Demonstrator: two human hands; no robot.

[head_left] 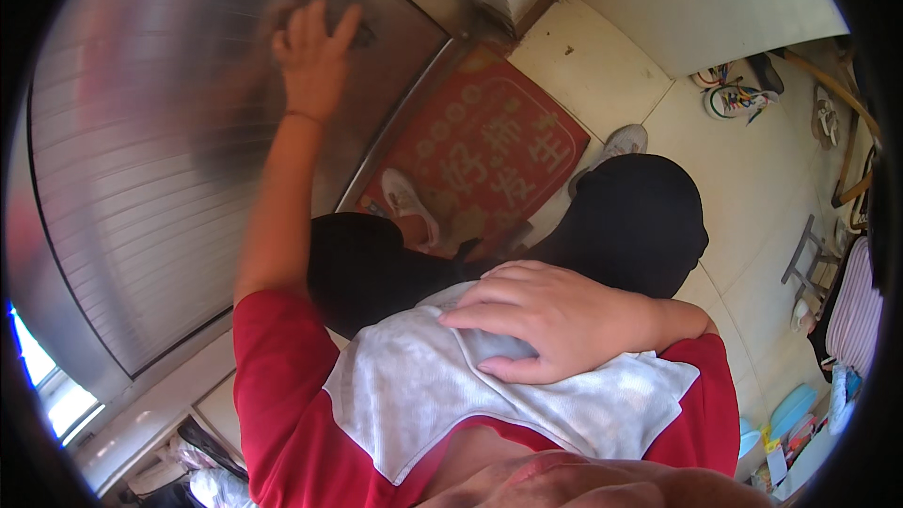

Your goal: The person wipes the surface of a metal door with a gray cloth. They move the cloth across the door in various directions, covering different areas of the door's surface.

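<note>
My left hand (315, 52) reaches up to a shiny metal door (122, 169), its fingers spread over a dark bunched pad (365, 35) pressed to the surface. The pad is blurred and mostly hidden by the fingers, so its exact kind does not show. Across my chest lies a grey-white cloth (404, 395) with a hemmed edge. On it sits my right hand (536, 320), fingers loosely curved and thumb apart, holding the cloth against me. Folds in the fabric run out from under the fingers.
A red mat (489, 150) lies on the pale tiled floor (611, 56), with my shoe (409, 202) on it. At the right are several other shoes (738, 99), a small stool (809, 254) and a light blue basin (793, 409). Plastic bags (216, 487) sit at the lower left.
</note>
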